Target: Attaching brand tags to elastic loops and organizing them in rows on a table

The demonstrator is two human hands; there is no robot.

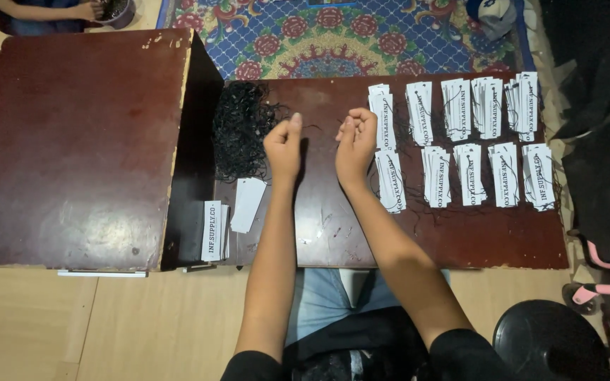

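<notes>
Pinching a thin black string taut between both hands

The left hand (283, 144) and right hand (355, 141) are both pinching narrow; keeping the string (312, 128) clear of the tangled cord pile (240, 134) leftward helps.

So both hands are up over the dark brown counter (333, 233), left hand (284, 144) and right hand (356, 141) loosely closed with fingers pinched, apparently on a thin black string (313, 128) that's barely visible between them. Just left of the left hand sits a tangled pile of black strings (240, 134). Right of the right hand, stacks of white tags (460, 134) lie flat in two rows, black strings threaded through them.
</notes>
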